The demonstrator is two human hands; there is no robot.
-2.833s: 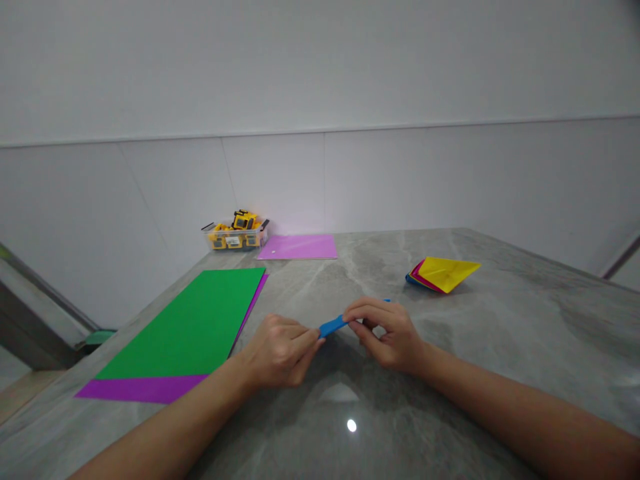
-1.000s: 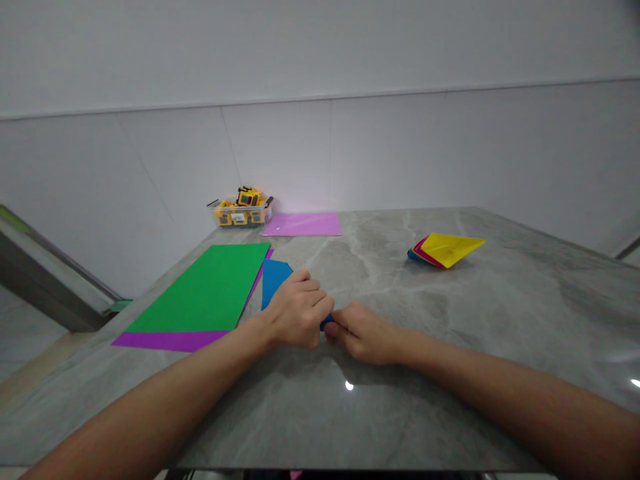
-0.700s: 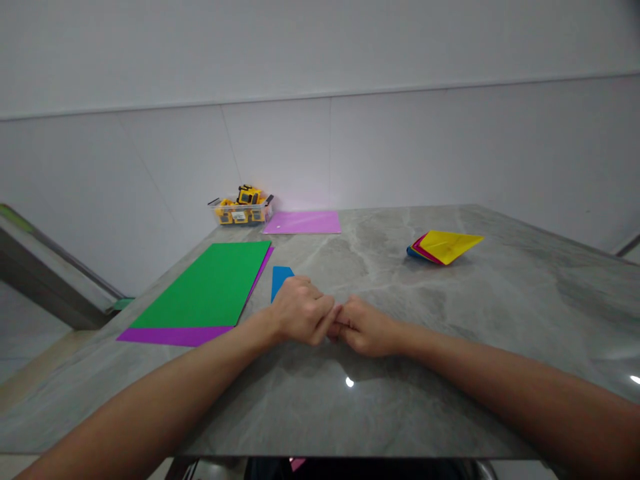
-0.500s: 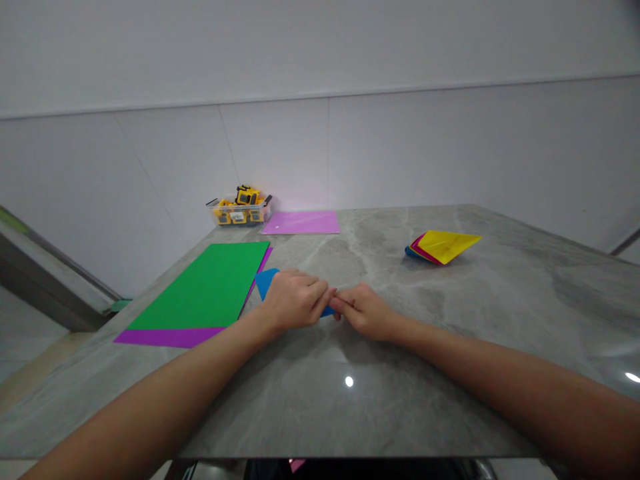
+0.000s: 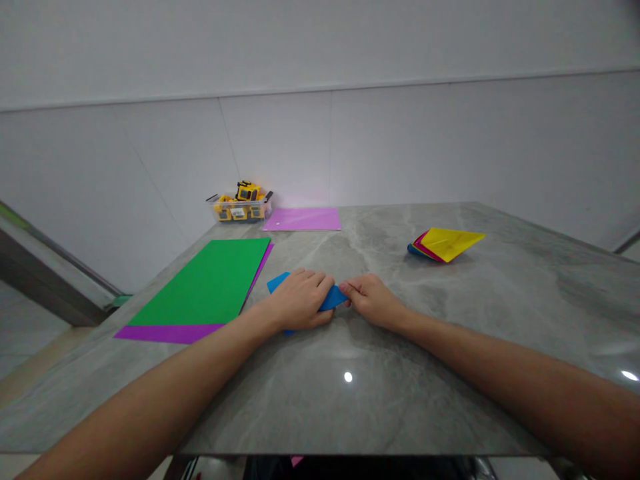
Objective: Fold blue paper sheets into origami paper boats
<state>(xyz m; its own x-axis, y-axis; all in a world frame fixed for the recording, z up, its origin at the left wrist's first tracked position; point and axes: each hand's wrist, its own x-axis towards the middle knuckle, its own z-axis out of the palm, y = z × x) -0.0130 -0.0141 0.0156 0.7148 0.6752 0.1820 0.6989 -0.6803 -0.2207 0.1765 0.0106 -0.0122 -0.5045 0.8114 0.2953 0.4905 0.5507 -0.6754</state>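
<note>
A folded piece of blue paper (image 5: 333, 299) lies low over the table in front of me, partly hidden under my left hand. My left hand (image 5: 304, 299) is wrapped over its middle, with a blue corner showing past the knuckles and a bit of blue below the palm. With thumb and fingers, my right hand (image 5: 369, 300) pinches the paper's pointed right end. Left of my hands, a green paper sheet (image 5: 205, 283) rests on a purple sheet (image 5: 170, 333). Farther right stands a bundle of folded papers (image 5: 447, 245), with yellow outermost and pink and blue beneath.
At the back left, a clear plastic box (image 5: 239, 212) holds yellow toy vehicles (image 5: 247, 192). Beside it lies a pink sheet (image 5: 303, 219). The grey marbled table (image 5: 410, 400) meets a white wall (image 5: 390, 147) behind; its front edge runs close to me.
My left hand has flattened over the blue paper and moved slightly right. My right hand has shifted a little right, and more of the paper's pointed end shows between the hands.
</note>
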